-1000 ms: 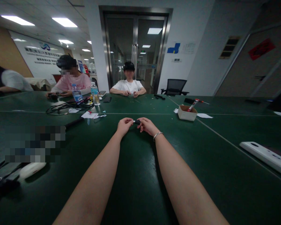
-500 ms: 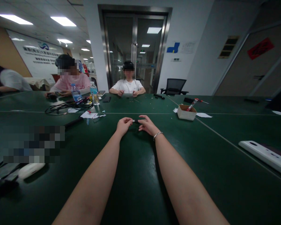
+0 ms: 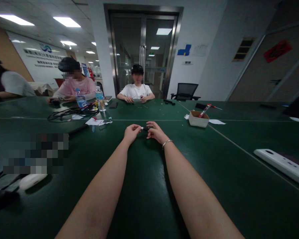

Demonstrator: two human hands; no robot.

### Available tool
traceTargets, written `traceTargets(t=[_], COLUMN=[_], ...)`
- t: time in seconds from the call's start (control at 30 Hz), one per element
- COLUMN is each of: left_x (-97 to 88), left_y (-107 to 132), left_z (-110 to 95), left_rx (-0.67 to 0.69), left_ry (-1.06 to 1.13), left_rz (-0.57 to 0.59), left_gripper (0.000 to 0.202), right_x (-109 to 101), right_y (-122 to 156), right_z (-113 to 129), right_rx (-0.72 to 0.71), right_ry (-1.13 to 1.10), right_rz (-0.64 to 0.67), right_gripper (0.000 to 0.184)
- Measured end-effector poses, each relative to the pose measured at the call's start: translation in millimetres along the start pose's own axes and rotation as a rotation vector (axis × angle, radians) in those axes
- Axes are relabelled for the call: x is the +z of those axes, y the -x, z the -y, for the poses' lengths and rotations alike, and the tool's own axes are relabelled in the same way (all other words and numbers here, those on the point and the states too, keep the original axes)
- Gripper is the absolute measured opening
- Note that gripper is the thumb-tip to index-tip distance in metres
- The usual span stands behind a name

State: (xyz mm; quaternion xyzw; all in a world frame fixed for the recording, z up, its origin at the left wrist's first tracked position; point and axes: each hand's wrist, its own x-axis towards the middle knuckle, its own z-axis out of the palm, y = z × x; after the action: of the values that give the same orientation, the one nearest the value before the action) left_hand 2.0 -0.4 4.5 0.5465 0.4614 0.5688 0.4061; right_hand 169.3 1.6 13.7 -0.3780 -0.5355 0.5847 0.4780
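Observation:
Out over the green table, my left hand pinches the silver end of a small, slim black object. Its exact kind is too small to make out. From the other side, my right hand grips the black end between thumb and fingers, with the upper fingers partly raised. The object lies level between the two hands. A silver bangle circles my right wrist.
A small open box with a red-handled tool stands at the right. Left of my hands lie paper scraps, tangled black cables and bottles. A white device rests far right. A person sits opposite.
My right hand has shifted slightly left and its fingers have closed further on the black end. My left hand stays in place. The person opposite has lowered their hands to the table.

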Motion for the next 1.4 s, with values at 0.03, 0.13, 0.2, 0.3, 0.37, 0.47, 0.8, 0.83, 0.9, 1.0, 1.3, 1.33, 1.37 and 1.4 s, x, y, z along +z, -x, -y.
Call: traceTargets(t=[0.03,0.13,0.2,0.3,0.37,0.47,0.8,0.83,0.9,1.0,1.3,1.33,1.37,1.4], left_x=[0.0,0.1,0.2,0.6,0.8,0.5,-0.6,-0.7,-1.1,-1.5,-1.5,-1.4,-1.4,-1.3], left_y=[0,-1,-1,-1,-1,-1,-1,-1,-1,0,-5,-5,-4,-4], left_z=[0,1,1,1,1,2,7,7,7,6,14,14,14,13], left_rx=[0.0,-0.001,-0.005,-0.01,-0.009,-0.022,0.011,0.026,0.039,0.034,0.002,0.005,0.014,0.026], left_ry=[-0.002,0.003,0.01,0.014,0.016,0.017,-0.061,-0.06,-0.062,-0.037,-0.106,-0.114,-0.118,-0.116], left_rz=[-0.005,-0.011,-0.014,-0.019,-0.015,-0.004,-0.015,-0.006,0.035,0.094,0.098,0.088,0.081,0.078], left_gripper=[0.017,0.018,0.019,0.017,0.018,0.021,0.027,0.027,0.026,0.025,0.02,0.02,0.02,0.021], right_x=[0,0,-1,-1,-1,0,-1,-1,-1,-1,0,0,0,0], right_y=[1,1,1,0,0,0,3,2,2,2,2,2,2,2], right_z=[1,2,1,0,0,1,1,1,0,0,0,0,0,0], right_rx=[-0.002,0.059,0.052,0.001,0.025,0.061,0.074,0.078,0.081,0.083,0.096,0.097,0.098,0.098], right_ry=[-0.02,-0.023,-0.003,-0.032,-0.049,-0.044,-0.083,-0.081,-0.086,-0.099,-0.1,-0.096,-0.091,-0.087], right_rz=[-0.001,-0.003,0.006,-0.002,-0.011,-0.006,0.012,0.011,0.006,-0.018,-0.058,-0.061,-0.063,-0.064], right_gripper=[0.033,0.02,0.016,0.024,0.019,0.009,0.004,0.004,0.003,0.004,0.002,0.002,0.002,0.002])
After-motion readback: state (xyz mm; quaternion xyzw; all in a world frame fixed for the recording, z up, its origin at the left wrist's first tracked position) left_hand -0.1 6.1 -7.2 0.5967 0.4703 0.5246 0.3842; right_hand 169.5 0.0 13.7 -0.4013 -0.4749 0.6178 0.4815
